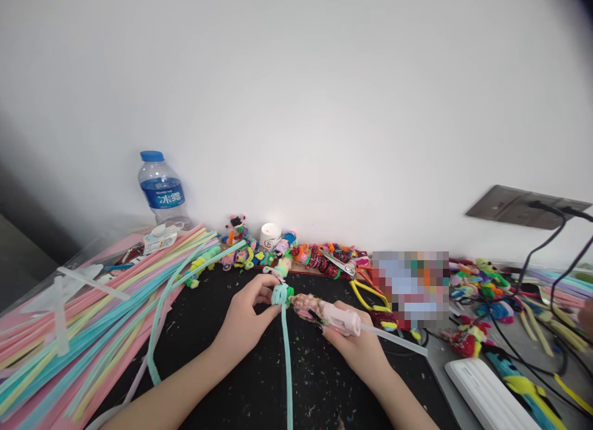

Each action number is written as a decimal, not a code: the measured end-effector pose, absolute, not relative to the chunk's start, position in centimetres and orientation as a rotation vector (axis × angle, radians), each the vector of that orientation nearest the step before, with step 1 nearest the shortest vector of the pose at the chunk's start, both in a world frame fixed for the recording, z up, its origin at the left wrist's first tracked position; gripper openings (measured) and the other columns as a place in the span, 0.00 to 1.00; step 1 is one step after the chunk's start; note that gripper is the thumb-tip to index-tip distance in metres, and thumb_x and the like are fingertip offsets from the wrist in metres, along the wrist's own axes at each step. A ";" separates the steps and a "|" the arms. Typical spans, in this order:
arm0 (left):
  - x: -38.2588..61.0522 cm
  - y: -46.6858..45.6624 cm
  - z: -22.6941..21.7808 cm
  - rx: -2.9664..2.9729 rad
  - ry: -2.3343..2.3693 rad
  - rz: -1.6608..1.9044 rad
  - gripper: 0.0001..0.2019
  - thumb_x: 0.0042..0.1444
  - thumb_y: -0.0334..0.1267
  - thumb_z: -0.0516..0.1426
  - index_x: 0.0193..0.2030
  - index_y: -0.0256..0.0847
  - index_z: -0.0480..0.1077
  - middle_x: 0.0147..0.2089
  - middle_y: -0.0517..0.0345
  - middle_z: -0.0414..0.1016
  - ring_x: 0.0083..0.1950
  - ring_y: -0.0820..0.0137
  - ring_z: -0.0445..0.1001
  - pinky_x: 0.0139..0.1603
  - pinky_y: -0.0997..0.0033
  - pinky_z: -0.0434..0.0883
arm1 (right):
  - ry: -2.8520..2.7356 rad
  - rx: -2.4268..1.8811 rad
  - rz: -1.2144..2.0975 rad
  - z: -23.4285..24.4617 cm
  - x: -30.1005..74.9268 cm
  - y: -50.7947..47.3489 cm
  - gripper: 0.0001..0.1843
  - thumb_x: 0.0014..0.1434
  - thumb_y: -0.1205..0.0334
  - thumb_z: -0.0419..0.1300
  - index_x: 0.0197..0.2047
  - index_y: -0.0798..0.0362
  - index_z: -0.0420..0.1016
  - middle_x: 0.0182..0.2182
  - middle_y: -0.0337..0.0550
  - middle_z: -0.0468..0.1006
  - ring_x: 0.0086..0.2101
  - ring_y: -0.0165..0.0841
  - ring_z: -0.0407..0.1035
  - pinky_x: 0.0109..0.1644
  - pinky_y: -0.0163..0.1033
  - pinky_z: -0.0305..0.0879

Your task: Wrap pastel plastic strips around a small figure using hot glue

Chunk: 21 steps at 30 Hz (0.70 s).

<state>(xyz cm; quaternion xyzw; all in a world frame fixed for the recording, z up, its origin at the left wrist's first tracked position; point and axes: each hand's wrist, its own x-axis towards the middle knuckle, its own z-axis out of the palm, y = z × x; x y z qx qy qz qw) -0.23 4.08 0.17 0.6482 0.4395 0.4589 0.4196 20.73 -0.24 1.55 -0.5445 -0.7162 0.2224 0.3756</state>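
My left hand point(249, 317) pinches a small coiled mint-green pipe-cleaner figure point(278, 295) between thumb and fingers. From it a long mint strand point(288, 368) runs down toward me. A darker green bit point(290, 292) shows on the coil's right side. My right hand point(359, 340) is wrapped round a pale pink hot glue gun point(340, 319), its front end crusted with brownish residue. The gun's nozzle points left at the green bit; whether the two touch, I cannot tell. A translucent glue stick point(393, 341) sticks out of the gun's back end.
A black mat point(231, 387) with scraps lies under my hands. Bundled pastel pipe cleaners point(106, 319) fill the left. Behind stand a water bottle point(162, 192), a paper cup point(270, 236) and yellow-handled scissors point(365, 294). A white power bank-like block point(486, 393) and black cables point(523, 282) lie right.
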 end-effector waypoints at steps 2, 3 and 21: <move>-0.2 4.1 0.2 1.633 1.104 1.154 0.12 0.48 0.28 0.57 0.40 0.44 0.66 0.35 0.62 0.72 0.36 0.70 0.73 0.40 0.70 0.71 | -1.823 -1.393 0.578 1.6 20.7 -0.2 0.14 0.49 0.67 0.58 0.20 0.51 0.55 0.18 0.30 0.57 0.20 0.26 0.54 0.23 0.31 0.50; -0.2 4.1 0.2 1.637 1.102 1.156 0.12 0.48 0.28 0.57 0.40 0.44 0.66 0.35 0.62 0.72 0.36 0.70 0.73 0.40 0.70 0.71 | -1.819 -1.396 0.581 1.6 20.6 -0.2 0.14 0.49 0.67 0.58 0.20 0.51 0.55 0.18 0.30 0.57 0.20 0.26 0.55 0.23 0.31 0.50; -0.2 4.2 0.0 1.680 1.099 1.141 0.13 0.49 0.27 0.56 0.41 0.45 0.65 0.37 0.62 0.71 0.38 0.71 0.72 0.42 0.70 0.71 | -1.790 -1.393 0.615 1.5 20.8 -0.2 0.13 0.50 0.64 0.58 0.20 0.51 0.57 0.17 0.31 0.59 0.19 0.26 0.55 0.23 0.31 0.52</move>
